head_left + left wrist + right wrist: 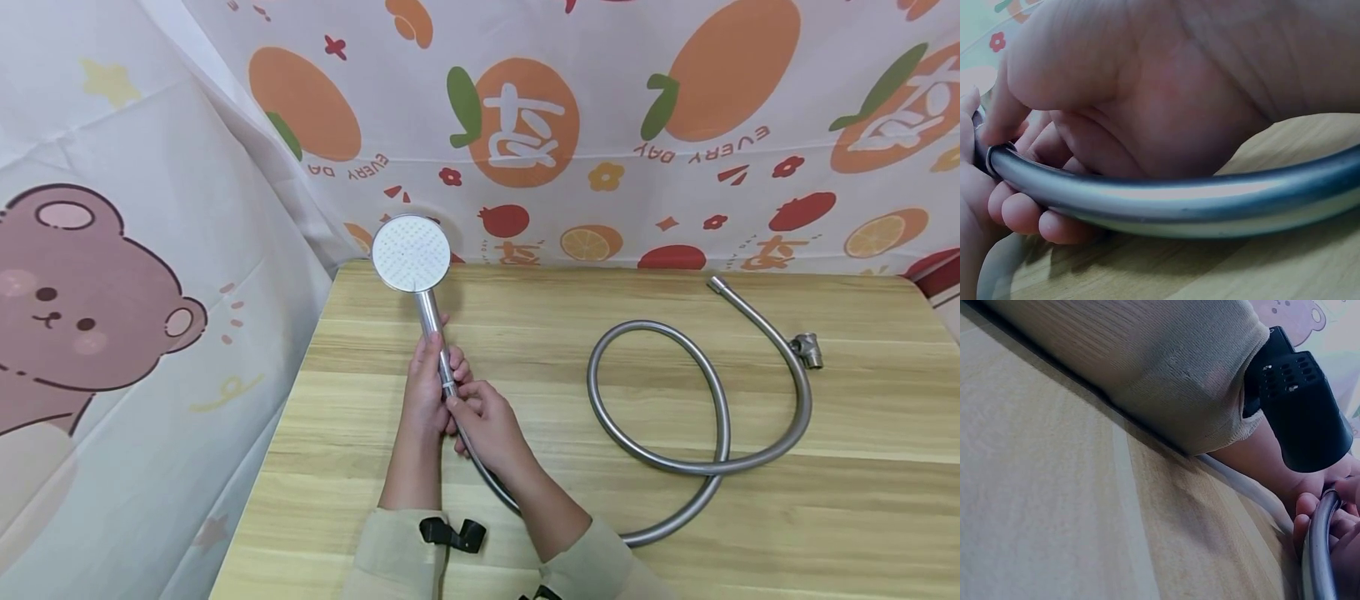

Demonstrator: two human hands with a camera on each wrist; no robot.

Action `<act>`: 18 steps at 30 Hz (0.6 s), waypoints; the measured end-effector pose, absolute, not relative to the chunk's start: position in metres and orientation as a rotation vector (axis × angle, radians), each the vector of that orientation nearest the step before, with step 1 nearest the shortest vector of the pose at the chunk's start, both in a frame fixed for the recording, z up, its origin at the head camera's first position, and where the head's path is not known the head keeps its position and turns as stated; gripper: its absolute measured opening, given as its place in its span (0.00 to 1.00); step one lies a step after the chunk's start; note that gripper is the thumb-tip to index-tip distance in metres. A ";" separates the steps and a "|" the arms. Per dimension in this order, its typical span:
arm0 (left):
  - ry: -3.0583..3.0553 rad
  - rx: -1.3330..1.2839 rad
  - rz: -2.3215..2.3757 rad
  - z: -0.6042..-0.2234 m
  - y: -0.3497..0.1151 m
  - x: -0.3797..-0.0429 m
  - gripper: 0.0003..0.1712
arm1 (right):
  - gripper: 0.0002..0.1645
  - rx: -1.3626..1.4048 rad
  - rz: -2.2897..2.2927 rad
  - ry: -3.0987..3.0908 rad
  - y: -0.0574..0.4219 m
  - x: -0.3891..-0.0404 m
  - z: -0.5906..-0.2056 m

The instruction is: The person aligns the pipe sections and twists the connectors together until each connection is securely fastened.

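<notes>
A silver hand shower [412, 253] points its round, white nozzle face up near the table's far left. My left hand [425, 392] holds it by its slim chrome handle [430, 315], fingers wrapped round it. Just below, my right hand [491, 429] pinches the end of the grey metal shower hose [720, 400] where it meets the handle. In the left wrist view the hose [1210, 200] curves away from a thin ring at this joint. Fingers partly hide the joint, so how tightly the two parts sit together cannot be seen.
The hose loops across the wooden table [525, 333], its free end [717, 284] near the back edge. A small metal angled fitting [807, 350] lies beside it at the right. Fruit-printed cloth [600, 208] hangs behind, bear-printed cloth [247, 417] at left. A black wrist camera [1307, 412] sits on the left sleeve.
</notes>
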State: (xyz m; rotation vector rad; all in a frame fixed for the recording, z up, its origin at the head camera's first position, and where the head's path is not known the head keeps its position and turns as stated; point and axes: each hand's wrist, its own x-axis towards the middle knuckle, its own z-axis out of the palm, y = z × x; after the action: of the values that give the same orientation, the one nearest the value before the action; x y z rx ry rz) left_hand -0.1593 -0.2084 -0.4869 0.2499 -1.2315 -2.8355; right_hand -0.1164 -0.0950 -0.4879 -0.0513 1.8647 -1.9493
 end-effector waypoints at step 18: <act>-1.231 0.286 -2.822 -0.485 -0.208 -0.160 0.29 | 0.16 -0.033 -1.936 1.855 -0.096 -0.118 -0.487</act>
State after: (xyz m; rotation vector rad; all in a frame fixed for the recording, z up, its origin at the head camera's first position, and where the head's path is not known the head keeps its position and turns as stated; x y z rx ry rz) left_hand -0.1599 -0.2077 -0.4847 0.2862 -1.2311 -2.8216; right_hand -0.1176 -0.0958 -0.4872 -0.0325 1.8555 -1.9363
